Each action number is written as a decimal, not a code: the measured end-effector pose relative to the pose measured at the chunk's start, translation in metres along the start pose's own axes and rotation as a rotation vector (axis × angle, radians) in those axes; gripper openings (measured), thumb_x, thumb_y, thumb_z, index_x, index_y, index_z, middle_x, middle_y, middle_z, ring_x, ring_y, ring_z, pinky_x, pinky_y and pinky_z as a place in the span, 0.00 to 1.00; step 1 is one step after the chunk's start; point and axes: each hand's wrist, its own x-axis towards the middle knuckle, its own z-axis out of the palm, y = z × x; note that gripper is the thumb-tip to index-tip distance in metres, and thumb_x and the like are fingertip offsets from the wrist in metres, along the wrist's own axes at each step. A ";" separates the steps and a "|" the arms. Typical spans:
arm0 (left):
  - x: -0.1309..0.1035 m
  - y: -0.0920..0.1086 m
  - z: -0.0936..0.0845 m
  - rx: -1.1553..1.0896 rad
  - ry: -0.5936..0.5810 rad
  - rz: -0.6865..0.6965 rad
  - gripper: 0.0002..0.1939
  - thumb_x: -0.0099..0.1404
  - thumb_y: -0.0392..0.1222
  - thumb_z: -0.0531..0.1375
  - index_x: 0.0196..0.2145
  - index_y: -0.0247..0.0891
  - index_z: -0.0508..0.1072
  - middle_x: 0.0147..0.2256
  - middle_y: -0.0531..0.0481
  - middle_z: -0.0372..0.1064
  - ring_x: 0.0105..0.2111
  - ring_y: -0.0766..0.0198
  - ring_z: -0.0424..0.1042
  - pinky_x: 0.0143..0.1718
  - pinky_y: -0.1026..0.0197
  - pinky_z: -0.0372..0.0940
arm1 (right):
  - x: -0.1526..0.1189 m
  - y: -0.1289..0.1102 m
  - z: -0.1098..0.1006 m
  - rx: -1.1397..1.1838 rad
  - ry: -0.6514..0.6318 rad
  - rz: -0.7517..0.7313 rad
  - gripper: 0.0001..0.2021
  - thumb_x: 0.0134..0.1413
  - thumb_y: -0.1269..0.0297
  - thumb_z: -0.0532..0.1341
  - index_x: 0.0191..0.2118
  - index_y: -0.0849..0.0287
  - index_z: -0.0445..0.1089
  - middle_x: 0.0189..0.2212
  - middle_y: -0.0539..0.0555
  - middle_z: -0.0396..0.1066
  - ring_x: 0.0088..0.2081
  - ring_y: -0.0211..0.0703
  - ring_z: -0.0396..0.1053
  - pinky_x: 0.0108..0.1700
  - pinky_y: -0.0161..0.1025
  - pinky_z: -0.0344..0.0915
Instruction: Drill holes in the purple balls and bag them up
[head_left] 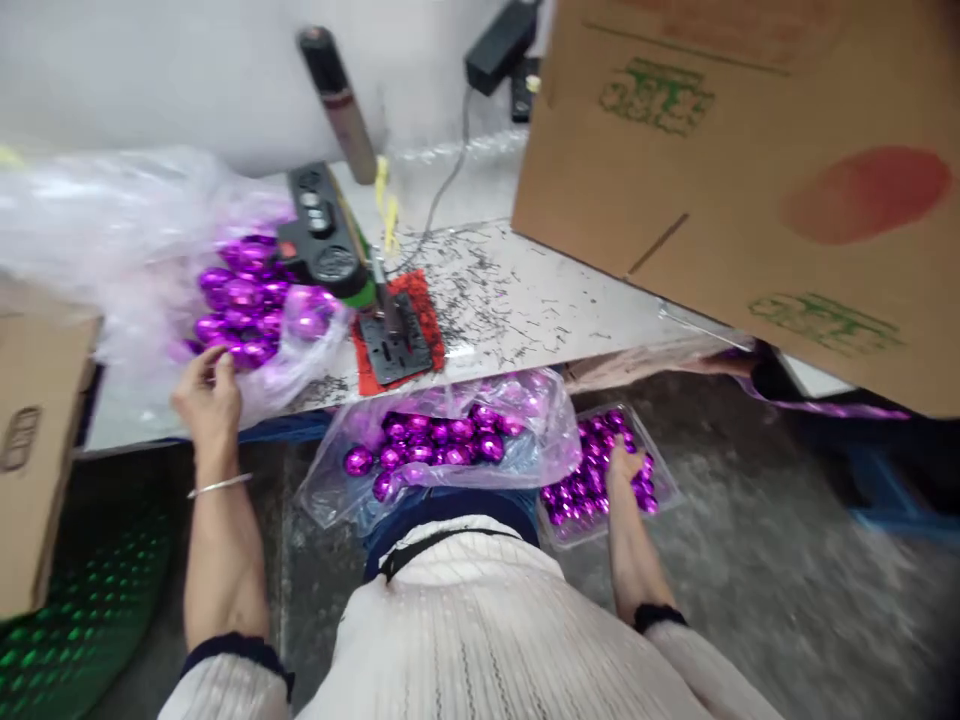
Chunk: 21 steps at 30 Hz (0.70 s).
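Shiny purple ball ornaments (244,292) lie heaped in a clear plastic bag on the worktable at left. My left hand (208,392) is at the near edge of this heap, thumb and fingers bent together; what is between them is hidden. Low at my right, my right hand (624,464) reaches over a clear plastic tray (667,505) filled with small purple ornaments (592,480). Its thumb stands apart from the fingers, and no ornament shows in its grip. Across my lap rests another clear bag (555,425) with purple balls (420,440) inside.
A black-and-green tool (330,250) with a flat base (394,340) stands on a red pad (427,300). Dark scraps litter the white tabletop (510,300). Behind are a spray can (341,110) and power adapter (499,45). Cardboard boxes (720,180) flank the table.
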 end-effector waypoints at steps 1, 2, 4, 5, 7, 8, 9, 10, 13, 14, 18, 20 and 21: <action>0.005 0.003 -0.002 -0.018 -0.010 -0.031 0.11 0.61 0.39 0.61 0.41 0.40 0.79 0.37 0.53 0.80 0.35 0.62 0.75 0.45 0.52 0.73 | -0.008 -0.014 0.005 0.036 -0.024 -0.063 0.42 0.58 0.42 0.60 0.64 0.72 0.54 0.61 0.77 0.62 0.63 0.60 0.66 0.61 0.52 0.69; 0.010 0.007 -0.003 -0.030 -0.027 -0.038 0.12 0.62 0.38 0.60 0.42 0.39 0.79 0.37 0.53 0.80 0.35 0.63 0.75 0.46 0.54 0.72 | -0.019 -0.029 0.009 0.083 -0.041 -0.136 0.39 0.61 0.43 0.57 0.66 0.69 0.52 0.62 0.74 0.61 0.61 0.56 0.69 0.58 0.50 0.72; 0.021 0.012 -0.002 -0.037 -0.108 0.013 0.13 0.64 0.37 0.59 0.45 0.36 0.79 0.41 0.50 0.80 0.41 0.61 0.76 0.49 0.55 0.71 | -0.048 -0.058 0.015 0.219 -0.035 -0.340 0.34 0.65 0.45 0.53 0.67 0.63 0.50 0.64 0.69 0.59 0.56 0.51 0.73 0.55 0.49 0.74; 0.028 0.013 -0.001 -0.029 -0.160 0.023 0.13 0.65 0.37 0.59 0.45 0.35 0.79 0.42 0.48 0.80 0.42 0.60 0.76 0.50 0.55 0.70 | -0.066 -0.071 0.017 0.347 -0.005 -0.514 0.32 0.64 0.45 0.54 0.65 0.61 0.54 0.63 0.68 0.61 0.52 0.50 0.75 0.52 0.50 0.76; 0.040 0.013 0.005 -0.004 -0.290 0.018 0.13 0.65 0.37 0.58 0.45 0.33 0.78 0.45 0.43 0.79 0.45 0.57 0.77 0.52 0.56 0.69 | -0.108 -0.091 0.019 0.552 -0.026 -0.861 0.26 0.63 0.48 0.58 0.60 0.60 0.62 0.57 0.64 0.67 0.42 0.47 0.78 0.44 0.49 0.78; 0.045 0.013 0.009 0.011 -0.350 0.007 0.14 0.65 0.37 0.59 0.46 0.33 0.78 0.46 0.42 0.79 0.46 0.56 0.77 0.53 0.55 0.69 | -0.131 -0.099 0.020 0.599 -0.080 -1.018 0.23 0.64 0.51 0.59 0.58 0.60 0.65 0.53 0.63 0.70 0.37 0.45 0.78 0.40 0.47 0.78; 0.050 0.014 0.013 0.028 -0.391 -0.001 0.14 0.65 0.37 0.59 0.47 0.32 0.78 0.47 0.41 0.78 0.46 0.55 0.76 0.53 0.55 0.68 | -0.153 -0.104 0.021 0.606 -0.156 -1.166 0.19 0.64 0.56 0.60 0.56 0.59 0.68 0.49 0.61 0.72 0.34 0.42 0.77 0.37 0.45 0.78; 0.054 0.015 0.017 0.045 -0.398 -0.008 0.15 0.65 0.38 0.60 0.48 0.33 0.77 0.49 0.39 0.77 0.48 0.53 0.76 0.55 0.54 0.67 | -0.175 -0.107 0.022 0.592 -0.238 -1.311 0.16 0.64 0.61 0.60 0.56 0.58 0.69 0.47 0.59 0.74 0.32 0.41 0.77 0.36 0.43 0.77; 0.063 0.025 0.029 0.077 -0.240 -0.072 0.20 0.70 0.49 0.59 0.52 0.33 0.72 0.52 0.35 0.74 0.53 0.49 0.73 0.58 0.50 0.64 | -0.232 -0.107 0.028 0.524 -0.483 -1.639 0.19 0.62 0.74 0.60 0.57 0.54 0.70 0.44 0.57 0.76 0.31 0.39 0.77 0.35 0.40 0.78; 0.065 0.030 0.033 0.080 -0.185 -0.120 0.23 0.71 0.54 0.57 0.54 0.33 0.71 0.52 0.33 0.73 0.54 0.47 0.72 0.59 0.48 0.63 | -0.248 -0.104 0.029 0.503 -0.564 -1.692 0.21 0.61 0.76 0.60 0.58 0.54 0.69 0.44 0.56 0.76 0.32 0.38 0.77 0.35 0.39 0.78; 0.075 0.048 0.050 0.098 -0.269 -0.291 0.33 0.68 0.64 0.57 0.55 0.31 0.68 0.50 0.30 0.73 0.55 0.40 0.72 0.58 0.44 0.62 | -0.291 -0.091 0.032 0.436 -0.825 -1.766 0.23 0.62 0.79 0.58 0.60 0.54 0.68 0.43 0.57 0.78 0.40 0.42 0.79 0.40 0.40 0.80; 0.078 0.052 0.058 0.099 -0.338 -0.258 0.34 0.66 0.61 0.62 0.57 0.30 0.68 0.52 0.30 0.73 0.56 0.40 0.71 0.58 0.45 0.62 | -0.302 -0.084 0.031 0.402 -0.902 -1.802 0.23 0.61 0.79 0.58 0.60 0.55 0.68 0.43 0.58 0.78 0.45 0.44 0.79 0.44 0.41 0.80; 0.078 0.053 0.060 0.091 -0.350 -0.233 0.34 0.65 0.58 0.64 0.59 0.30 0.67 0.53 0.30 0.73 0.57 0.41 0.70 0.59 0.45 0.62 | -0.305 -0.082 0.031 0.384 -0.933 -1.819 0.23 0.61 0.79 0.58 0.60 0.56 0.68 0.43 0.58 0.79 0.47 0.45 0.78 0.45 0.41 0.80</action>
